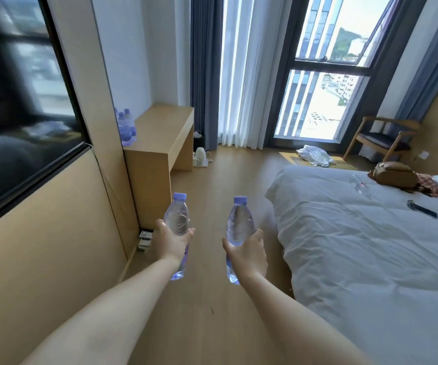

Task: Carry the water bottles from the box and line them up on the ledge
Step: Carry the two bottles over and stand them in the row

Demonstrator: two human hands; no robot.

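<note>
My left hand (173, 239) grips a clear water bottle with a purple cap (177, 219) around its middle, held upright over the wooden floor. My right hand (248, 252) grips a second such bottle (239, 222) the same way, a little to the right. Ahead on the left, a wooden ledge (159, 133) juts from the wall beside the curtains. Three bottles (127, 129) stand together at its near left end against the wall panel. The box is not in view.
A bed with a white duvet (365, 254) fills the right side, with a bag (394, 175), a phone (422, 208) and an empty bottle on it. A wooden chair (381, 139) and white cloth (315, 155) lie by the window. A kettle (200, 156) sits on the floor past the ledge.
</note>
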